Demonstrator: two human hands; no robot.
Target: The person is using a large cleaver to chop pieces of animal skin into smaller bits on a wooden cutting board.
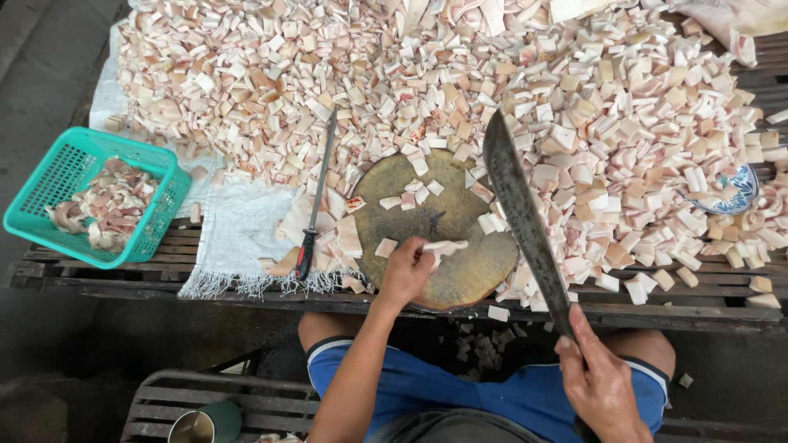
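Left hand [405,271] pinches a strip [443,245] on the block [443,226]; right hand [602,385] grips the knife [525,217], raised. Keep fingers tucked back & chop straight.

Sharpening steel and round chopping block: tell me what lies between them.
Head view: pale cut meat pieces on white cloth fill the gap between sharpening steel and chopping block.

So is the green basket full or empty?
Partly full. The green basket holds a low heap of pale meat pieces; its mesh walls rise bare above them.
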